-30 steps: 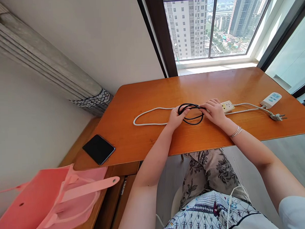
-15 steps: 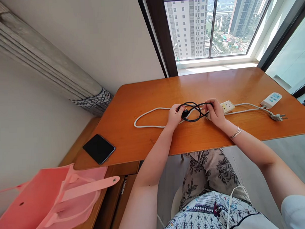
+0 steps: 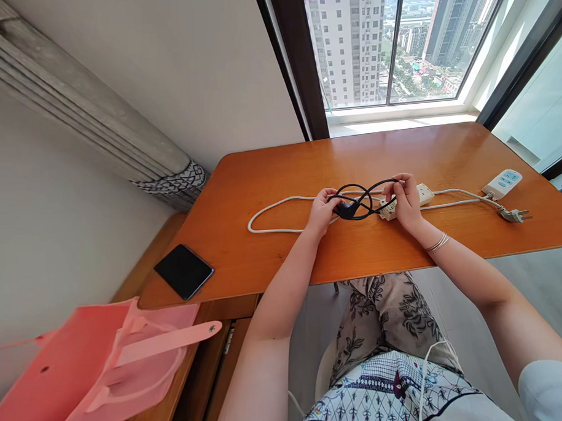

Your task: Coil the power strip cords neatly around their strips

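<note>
A black cable (image 3: 366, 198) with a dark plug (image 3: 347, 209) at its left end is looped between my two hands, just above the table. My left hand (image 3: 323, 210) is closed on the cable beside the plug. At the other end of the loops, my right hand (image 3: 406, 201) pinches the black cable between thumb and fingers. Behind and beneath them lies a white power strip (image 3: 425, 194), partly covered by my right hand. Its white cord (image 3: 282, 231) makes a long loop to the left and also runs right.
A grey-white plug (image 3: 514, 215) and a white socket block (image 3: 502, 183) lie at the table's right. A dark phone or tablet (image 3: 184, 272) rests near the left corner. Below it is an open pink bag (image 3: 83, 365). The wooden table (image 3: 270, 174) stands under a window.
My right hand has moved slightly right and up, drawing its side of the black cable with it. The plug by my left hand shows more fully.
</note>
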`<state>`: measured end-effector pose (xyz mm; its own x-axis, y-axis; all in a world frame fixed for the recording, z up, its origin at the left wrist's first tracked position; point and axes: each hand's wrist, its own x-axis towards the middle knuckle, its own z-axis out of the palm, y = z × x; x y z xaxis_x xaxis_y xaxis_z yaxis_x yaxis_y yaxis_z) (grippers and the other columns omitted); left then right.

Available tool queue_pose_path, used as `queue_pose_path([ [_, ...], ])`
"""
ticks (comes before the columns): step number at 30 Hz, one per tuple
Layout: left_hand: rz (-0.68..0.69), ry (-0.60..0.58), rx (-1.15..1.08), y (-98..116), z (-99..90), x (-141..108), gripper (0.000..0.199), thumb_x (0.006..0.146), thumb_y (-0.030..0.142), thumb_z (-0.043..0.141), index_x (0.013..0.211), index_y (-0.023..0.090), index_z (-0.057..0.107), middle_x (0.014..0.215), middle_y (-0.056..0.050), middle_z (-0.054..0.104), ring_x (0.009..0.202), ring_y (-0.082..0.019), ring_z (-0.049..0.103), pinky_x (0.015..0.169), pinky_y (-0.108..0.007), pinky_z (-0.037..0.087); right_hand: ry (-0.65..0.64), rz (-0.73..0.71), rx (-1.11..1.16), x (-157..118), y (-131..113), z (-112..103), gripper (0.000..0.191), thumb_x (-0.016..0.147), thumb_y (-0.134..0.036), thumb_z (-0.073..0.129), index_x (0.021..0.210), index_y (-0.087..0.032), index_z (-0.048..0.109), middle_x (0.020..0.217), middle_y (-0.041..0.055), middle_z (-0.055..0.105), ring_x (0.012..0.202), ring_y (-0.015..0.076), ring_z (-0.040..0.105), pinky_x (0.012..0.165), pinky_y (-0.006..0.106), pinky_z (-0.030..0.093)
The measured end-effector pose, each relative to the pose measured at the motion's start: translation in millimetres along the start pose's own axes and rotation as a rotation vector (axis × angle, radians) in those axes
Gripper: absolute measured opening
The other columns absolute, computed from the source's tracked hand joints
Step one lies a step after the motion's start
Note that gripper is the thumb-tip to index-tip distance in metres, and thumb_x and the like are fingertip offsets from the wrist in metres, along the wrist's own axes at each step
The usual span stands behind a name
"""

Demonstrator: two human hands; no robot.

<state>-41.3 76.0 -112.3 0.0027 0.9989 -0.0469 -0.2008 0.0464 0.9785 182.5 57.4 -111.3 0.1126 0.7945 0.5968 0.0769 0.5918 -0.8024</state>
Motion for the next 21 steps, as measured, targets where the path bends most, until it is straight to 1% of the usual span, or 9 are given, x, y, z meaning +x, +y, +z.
queue_pose_path([
  [3,-0.048,-0.032,-0.026,2.4,-0.1,-1.0,0.031,0.065,0.025,0.074,0.092,0.02,0.059,0.063,0.005,0.063,0.061,-0.013,0.061,0.062,-0.024,0.047,0.01,0.025,-0.006,2.5,-0.2,-2.9,0.04,0.099,-0.068,0.049,0.105,-0.028,0.046,0.076,-0.0027,0.067,0.059,0.0137,0.06,0.064,0.031,0.051],
  [6,-0.028,-0.079,0.025,2.3,-1.4,-1.4,0.039,0.062,0.028,0.078,0.096,0.02,0.06,0.069,0.004,0.065,0.062,-0.013,0.062,0.061,-0.024,0.047,-0.05,0.007,0.001,0.5,-1.0,-2.5,0.04,0.099,-0.067,0.048,0.105,-0.028,0.046,0.074,-0.0037,0.065,0.058,0.0135,0.06,0.062,0.03,0.051],
  [9,0.04,-0.158,0.087,0.2,-4.0,-1.9,0.049,0.06,0.029,0.083,0.102,0.02,0.061,0.077,0.003,0.066,0.066,-0.012,0.063,0.064,-0.025,0.05,-0.092,-0.041,0.004,-3.8,-0.3,-0.2,0.036,0.101,-0.064,0.046,0.106,-0.028,0.047,0.073,-0.0041,0.063,0.057,0.0138,0.059,0.06,0.03,0.05],
  [12,0.16,-0.26,0.139,-1.4,-6.5,-3.4,0.055,0.058,0.03,0.089,0.106,0.021,0.063,0.084,0.002,0.067,0.073,-0.012,0.064,0.069,-0.026,0.053,-0.041,-0.077,-0.054,-5.7,2.0,0.2,0.034,0.103,-0.062,0.044,0.107,-0.028,0.048,0.077,-0.0016,0.064,0.063,0.016,0.062,0.065,0.034,0.053],
  [14,0.239,-0.34,0.179,-1.1,-7.5,-4.9,0.049,0.06,0.033,0.09,0.101,0.02,0.067,0.089,-0.001,0.069,0.081,-0.014,0.067,0.076,-0.029,0.055,0.017,-0.115,-0.147,-4.4,2.4,-2.1,0.035,0.104,-0.06,0.041,0.108,-0.027,0.05,0.085,0.0023,0.066,0.074,0.0188,0.066,0.073,0.037,0.056],
  [16,0.314,-0.41,0.24,0.0,-8.0,-6.6,0.04,0.064,0.039,0.09,0.094,0.019,0.071,0.093,-0.005,0.073,0.088,-0.018,0.069,0.084,-0.033,0.055,0.041,-0.202,-0.278,-1.5,0.8,-6.6,0.032,0.106,-0.054,0.038,0.108,-0.026,0.053,0.094,0.0065,0.067,0.088,0.0218,0.067,0.082,0.04,0.056],
  [18,0.385,-0.447,0.307,1.0,-8.2,-8.0,0.034,0.068,0.044,0.088,0.087,0.019,0.075,0.094,-0.007,0.074,0.091,-0.02,0.07,0.088,-0.035,0.055,0.011,-0.324,-0.43,2.3,-2.5,-12.6,0.027,0.106,-0.044,0.038,0.107,-0.024,0.057,0.1,0.0093,0.067,0.098,0.0241,0.066,0.089,0.043,0.053],
  [21,0.448,-0.453,0.361,1.1,-8.3,-8.9,0.032,0.073,0.049,0.085,0.084,0.02,0.077,0.092,-0.008,0.076,0.087,-0.02,0.07,0.084,-0.036,0.055,-0.069,-0.46,-0.64,8.1,-7.5,-22.1,0.021,0.104,-0.03,0.041,0.105,-0.023,0.061,0.101,0.0101,0.068,0.102,0.0256,0.062,0.094,0.045,0.048],
])
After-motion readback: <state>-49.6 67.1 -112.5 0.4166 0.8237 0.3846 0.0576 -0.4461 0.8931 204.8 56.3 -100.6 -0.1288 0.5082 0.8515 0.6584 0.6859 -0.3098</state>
